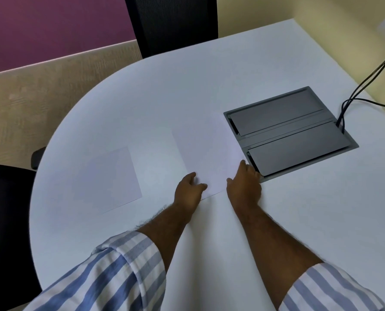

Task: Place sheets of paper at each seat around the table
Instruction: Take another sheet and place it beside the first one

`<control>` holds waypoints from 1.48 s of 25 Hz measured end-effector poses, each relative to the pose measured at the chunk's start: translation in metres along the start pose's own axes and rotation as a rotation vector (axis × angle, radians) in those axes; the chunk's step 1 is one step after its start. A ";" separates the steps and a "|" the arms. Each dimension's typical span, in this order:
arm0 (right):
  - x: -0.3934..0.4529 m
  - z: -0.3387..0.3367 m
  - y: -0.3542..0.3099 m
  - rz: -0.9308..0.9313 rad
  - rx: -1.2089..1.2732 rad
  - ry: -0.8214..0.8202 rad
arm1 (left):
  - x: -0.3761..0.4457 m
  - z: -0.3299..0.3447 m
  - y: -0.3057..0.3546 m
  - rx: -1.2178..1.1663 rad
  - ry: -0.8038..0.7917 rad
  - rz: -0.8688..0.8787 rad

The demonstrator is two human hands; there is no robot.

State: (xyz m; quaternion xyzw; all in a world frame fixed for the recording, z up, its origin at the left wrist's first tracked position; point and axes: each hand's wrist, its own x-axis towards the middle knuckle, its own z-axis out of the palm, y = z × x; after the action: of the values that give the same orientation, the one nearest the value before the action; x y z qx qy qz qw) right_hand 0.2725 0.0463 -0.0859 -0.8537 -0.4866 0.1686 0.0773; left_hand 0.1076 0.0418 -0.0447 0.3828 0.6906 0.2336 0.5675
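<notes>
While one sheet of paper already lies flat on the left part of the white table, just inside the rounded edge and beside the black chair at the left, a second sheet sits further right, near the middle, and it is this one that both hands are on. Its long axis runs from the near edge away toward the far side, leaning a little to the left, and its near short edge lies right under the fingertips.

At that sheet's near left corner rests the left hand, fingers loosely spread and pressing down flat, not pinching anything that I can make out. At the near right corner rests the right hand, also spread and pressed on the paper, its outer fingers close against the rim of the grey cable box set into the table. Black cables rise out of the box's far right corner.

My reading is that the sheet has to slide or be lifted toward the far seat, where a second black chair stands at the far edge. The paper extends away from both hands in that direction, so a push along its long axis suits it; both hands are equally near.
</notes>
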 end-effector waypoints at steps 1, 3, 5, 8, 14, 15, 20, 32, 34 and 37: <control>-0.001 0.001 -0.001 0.004 0.012 0.006 | 0.000 0.000 -0.001 0.049 -0.012 0.018; -0.003 0.000 -0.004 0.012 0.036 0.032 | 0.000 0.000 -0.002 0.268 -0.060 0.084; 0.000 -0.001 -0.006 0.044 0.141 0.058 | 0.000 -0.002 -0.006 0.597 -0.139 0.167; 0.009 -0.007 -0.009 0.141 0.476 0.020 | 0.003 -0.009 -0.014 0.874 -0.209 0.256; 0.039 -0.034 -0.012 0.342 0.884 -0.159 | 0.009 -0.013 -0.016 0.851 -0.214 0.280; 0.044 -0.036 -0.011 0.361 0.922 -0.207 | 0.010 -0.013 -0.015 0.832 -0.218 0.274; 0.046 -0.054 -0.009 0.293 1.021 -0.342 | 0.008 -0.019 -0.014 0.465 -0.059 0.244; 0.001 -0.091 0.025 0.137 1.087 -0.537 | -0.010 -0.047 0.031 -0.659 -0.009 -0.110; -0.010 -0.094 0.029 0.101 1.017 -0.559 | -0.017 -0.051 0.031 -0.561 0.034 -0.038; -0.027 -0.096 0.036 0.053 0.947 -0.531 | -0.035 -0.060 0.031 -0.475 0.051 0.034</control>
State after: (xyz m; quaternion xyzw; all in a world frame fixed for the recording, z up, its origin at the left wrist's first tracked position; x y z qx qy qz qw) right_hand 0.3239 0.0079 -0.0010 -0.6657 -0.3386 0.5809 0.3236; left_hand 0.0604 0.0391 0.0145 0.2441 0.6238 0.4087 0.6199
